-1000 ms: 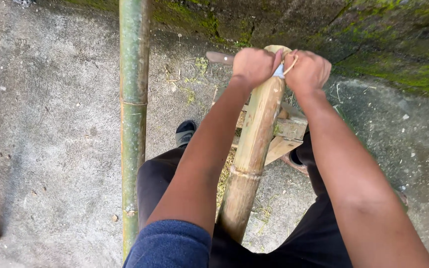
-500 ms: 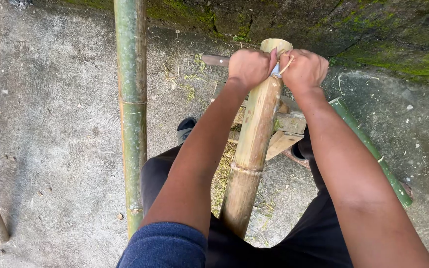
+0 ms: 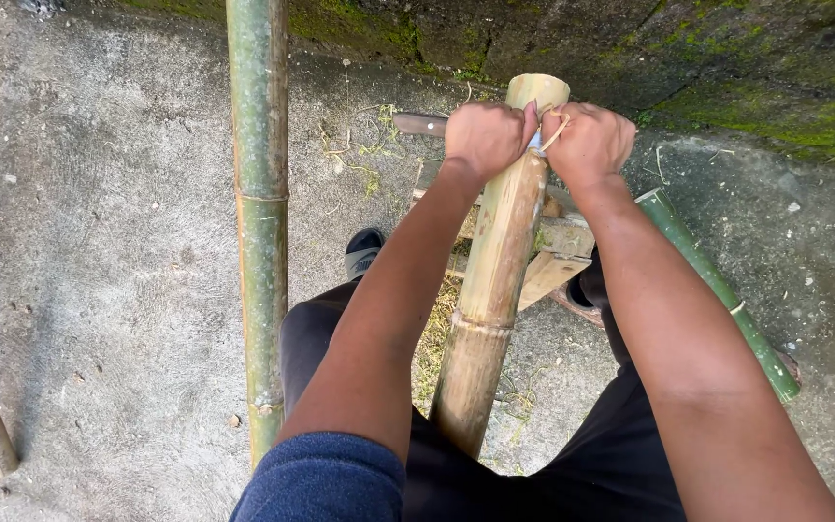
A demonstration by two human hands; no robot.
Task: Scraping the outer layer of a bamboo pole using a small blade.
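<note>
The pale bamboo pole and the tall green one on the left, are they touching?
Apart. The head view shows bare concrete between the pale bamboo pole and the green pole.

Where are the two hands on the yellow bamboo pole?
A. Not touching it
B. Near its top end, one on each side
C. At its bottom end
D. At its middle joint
B: the left hand and the right hand grip a blade across the yellow bamboo pole just below its top end.
</note>
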